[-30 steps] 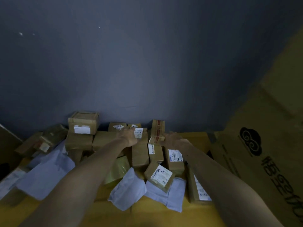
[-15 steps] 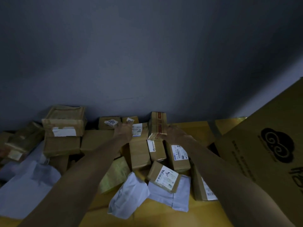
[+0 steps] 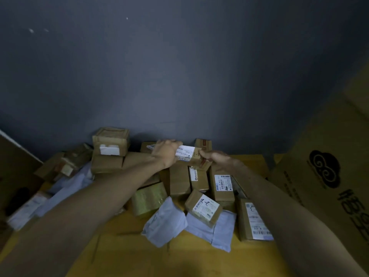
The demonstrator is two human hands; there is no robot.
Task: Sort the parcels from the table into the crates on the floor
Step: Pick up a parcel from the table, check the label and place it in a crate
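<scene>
While both hands, left hand [image 3: 166,152] and right hand [image 3: 214,157], are gripping a white-labelled brown parcel [image 3: 189,155], boxes [image 3: 179,180] and white mailers [image 3: 165,220] are crowding the surface [image 3: 129,254] beneath them.

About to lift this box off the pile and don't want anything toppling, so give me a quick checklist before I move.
1. Left hand grips the labelled box: ok.
2. Right hand grips its other end: ok.
3. Box free of the parcels beneath: cannot tell.
4. Upright box close behind, may tip: not ok.
5. Crates in sight for the drop: not ok.
</scene>
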